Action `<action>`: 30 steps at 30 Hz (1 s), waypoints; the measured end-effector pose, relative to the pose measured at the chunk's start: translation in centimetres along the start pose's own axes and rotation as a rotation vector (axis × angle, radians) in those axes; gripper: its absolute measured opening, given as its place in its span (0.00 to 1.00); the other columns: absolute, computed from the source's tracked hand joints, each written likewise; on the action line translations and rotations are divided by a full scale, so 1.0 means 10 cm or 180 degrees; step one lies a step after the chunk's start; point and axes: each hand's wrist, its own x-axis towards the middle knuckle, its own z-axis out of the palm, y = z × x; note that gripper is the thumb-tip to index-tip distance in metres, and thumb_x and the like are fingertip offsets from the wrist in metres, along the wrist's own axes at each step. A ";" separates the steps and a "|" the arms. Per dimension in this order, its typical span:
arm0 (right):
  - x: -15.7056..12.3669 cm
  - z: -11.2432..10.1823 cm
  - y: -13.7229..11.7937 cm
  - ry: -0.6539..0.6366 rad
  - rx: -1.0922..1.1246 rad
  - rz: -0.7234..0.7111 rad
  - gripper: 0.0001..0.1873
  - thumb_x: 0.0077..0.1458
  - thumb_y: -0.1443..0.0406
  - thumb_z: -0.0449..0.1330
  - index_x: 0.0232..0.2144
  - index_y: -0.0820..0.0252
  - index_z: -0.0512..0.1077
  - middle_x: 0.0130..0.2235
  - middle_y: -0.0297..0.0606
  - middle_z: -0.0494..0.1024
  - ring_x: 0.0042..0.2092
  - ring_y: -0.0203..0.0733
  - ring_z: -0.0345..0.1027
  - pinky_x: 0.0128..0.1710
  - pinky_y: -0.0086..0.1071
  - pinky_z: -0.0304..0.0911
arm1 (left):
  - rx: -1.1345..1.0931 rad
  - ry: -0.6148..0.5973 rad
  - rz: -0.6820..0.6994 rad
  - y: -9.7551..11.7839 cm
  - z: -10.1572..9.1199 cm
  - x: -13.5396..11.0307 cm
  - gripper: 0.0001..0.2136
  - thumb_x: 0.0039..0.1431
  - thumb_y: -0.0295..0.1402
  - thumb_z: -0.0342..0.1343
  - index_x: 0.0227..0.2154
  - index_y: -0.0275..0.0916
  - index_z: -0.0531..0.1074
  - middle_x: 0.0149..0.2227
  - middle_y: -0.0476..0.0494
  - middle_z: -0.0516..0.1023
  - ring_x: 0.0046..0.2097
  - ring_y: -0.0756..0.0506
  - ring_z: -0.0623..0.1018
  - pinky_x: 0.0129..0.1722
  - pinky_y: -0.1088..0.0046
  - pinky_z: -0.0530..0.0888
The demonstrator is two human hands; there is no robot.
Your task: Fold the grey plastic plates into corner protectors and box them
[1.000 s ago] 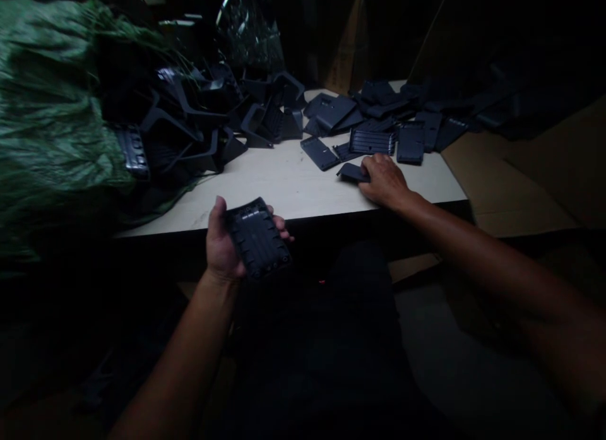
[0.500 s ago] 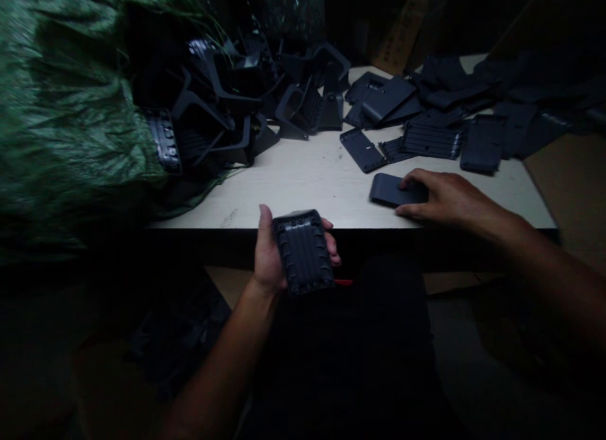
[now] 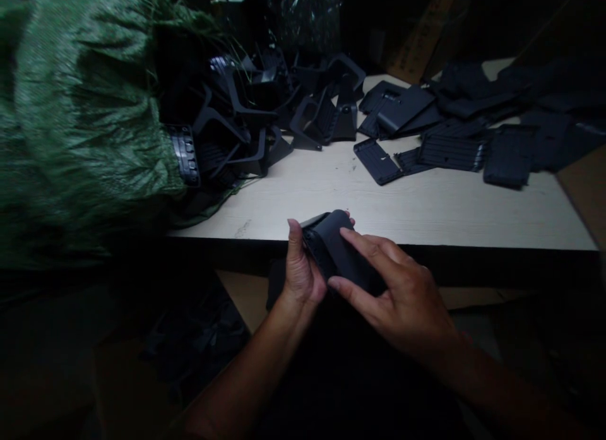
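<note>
Cover [image 3: 338, 244] lies over the plate [image 3: 318, 254], just before the tabletop [image 3: 426, 213] edge. Left hand [image 3: 300, 279] grip is closed around the plate; right hand [image 3: 402, 301] grips the cover between thumb and forefinger. Recommended: square the edges, then press evenly.

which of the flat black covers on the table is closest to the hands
The rimmed cover at the left end of the row, lying askew; the ribbed covers lie farther right.
</note>
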 end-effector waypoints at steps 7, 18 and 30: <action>0.00 0.18 -0.02 0.0024 -0.0348 0.0075 0.33 0.64 0.51 0.64 0.68 0.48 0.66 0.60 0.47 0.74 0.55 0.55 0.75 0.52 0.49 0.75 | 0.0231 0.0230 0.0122 -0.08 0.00 -0.04 0.38 0.57 0.65 0.55 0.48 0.31 0.81 0.49 0.32 0.85 0.51 0.36 0.83 0.56 0.60 0.77; -0.05 0.20 -0.05 -0.0002 -0.0699 -0.0253 0.36 0.63 0.48 0.65 0.68 0.50 0.66 0.58 0.48 0.74 0.54 0.56 0.75 0.49 0.49 0.76 | 0.0309 0.0245 0.0237 -0.04 0.02 -0.12 0.31 0.57 0.60 0.58 0.45 0.33 0.82 0.48 0.33 0.85 0.54 0.34 0.82 0.57 0.58 0.75; 0.01 0.14 -0.09 0.0123 -0.0258 -0.0184 0.29 0.67 0.53 0.62 0.67 0.49 0.67 0.59 0.46 0.73 0.55 0.53 0.73 0.53 0.47 0.73 | 0.0201 -0.0056 0.0319 -0.01 0.03 -0.17 0.30 0.60 0.58 0.58 0.48 0.33 0.82 0.55 0.32 0.82 0.66 0.32 0.72 0.63 0.57 0.70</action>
